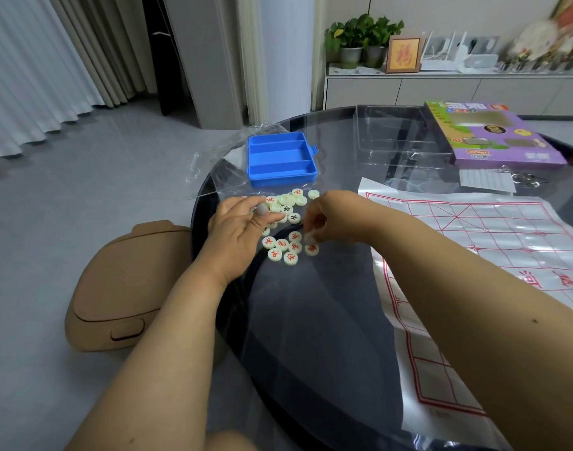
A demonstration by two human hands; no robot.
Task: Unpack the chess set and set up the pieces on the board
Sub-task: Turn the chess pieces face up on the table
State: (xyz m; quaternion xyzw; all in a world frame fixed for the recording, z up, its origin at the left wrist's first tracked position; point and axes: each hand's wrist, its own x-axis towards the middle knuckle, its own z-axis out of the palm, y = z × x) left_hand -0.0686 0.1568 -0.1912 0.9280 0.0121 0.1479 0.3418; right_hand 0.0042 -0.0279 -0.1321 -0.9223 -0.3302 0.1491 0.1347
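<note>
Blue tray (281, 159) sits far of our pieces (283, 222) on the glass desk (327, 320), purple box (493, 138) far right. Our left hand (238, 229) rests spread on the pile; our right hand (324, 219) pinches one pale disc (309, 237). Red-lined board (493, 255) lies right.

Pale round chess pieces (283, 229) with red and black characters lie scattered flat beside an empty blue three-compartment box (281, 159), the red-lined board sheet (493, 255) unfolded nearby.
</note>
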